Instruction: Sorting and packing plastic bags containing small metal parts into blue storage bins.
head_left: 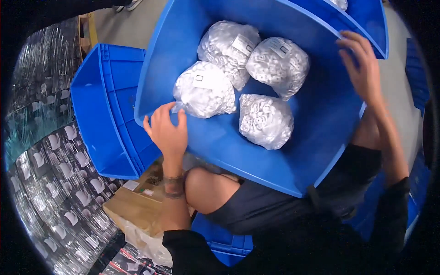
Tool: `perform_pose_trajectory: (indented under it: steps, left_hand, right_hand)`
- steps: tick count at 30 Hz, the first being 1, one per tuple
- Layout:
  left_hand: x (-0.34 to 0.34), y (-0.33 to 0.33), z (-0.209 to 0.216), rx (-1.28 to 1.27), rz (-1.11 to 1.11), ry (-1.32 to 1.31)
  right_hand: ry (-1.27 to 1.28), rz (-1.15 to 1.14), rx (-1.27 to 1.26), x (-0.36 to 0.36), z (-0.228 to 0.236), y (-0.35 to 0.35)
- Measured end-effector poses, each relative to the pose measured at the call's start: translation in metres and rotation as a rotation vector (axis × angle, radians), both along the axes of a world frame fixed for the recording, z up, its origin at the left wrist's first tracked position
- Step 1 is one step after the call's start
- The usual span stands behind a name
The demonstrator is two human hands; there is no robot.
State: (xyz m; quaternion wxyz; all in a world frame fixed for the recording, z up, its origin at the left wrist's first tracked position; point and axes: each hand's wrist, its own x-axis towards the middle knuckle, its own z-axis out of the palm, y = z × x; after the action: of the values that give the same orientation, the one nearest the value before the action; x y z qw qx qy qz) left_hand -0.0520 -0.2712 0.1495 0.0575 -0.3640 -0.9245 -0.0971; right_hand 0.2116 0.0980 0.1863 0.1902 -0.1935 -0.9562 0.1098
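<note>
A large blue plastic bin (256,169) sits tilted over my lap, holding several clear plastic bags of small white parts. One bag (205,89) is at the left, and two labelled bags, the upper-left bag (222,41) and the upper-right bag (279,64), lie farther back. A fourth bag (266,121) rests nearest me. My left hand (167,133) is over the bin's left near rim, thumb and fingers apart, with a twist of the left bag's plastic by the fingertips. My right hand (362,64) has its fingers spread and curved at the bin's far right rim.
An overturned-looking blue bin (112,110) lies to the left. Beside it are film-wrapped stacks of dark packages (59,169) and a brown cardboard box (133,206). Another blue bin (371,23), with a white bag partly showing, is at the far right.
</note>
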Motion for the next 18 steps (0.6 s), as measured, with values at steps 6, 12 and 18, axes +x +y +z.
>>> perform_pose_trajectory:
  steps: [6, 12, 18]
  left_hand:
    - [-0.002, 0.001, -0.003, 0.033, -0.035, -0.019]
    - [-0.002, -0.009, 0.001, 0.018, 0.018, -0.007]
    - [0.000, -0.001, -0.002, 0.057, 0.020, -0.027]
  right_hand:
    - [-0.241, -0.361, -0.203, 0.041, -0.031, 0.054]
    - [-0.499, -0.353, -0.131, 0.018, -0.031, 0.025]
    - [-0.671, -0.212, -0.228, 0.025, -0.001, 0.047]
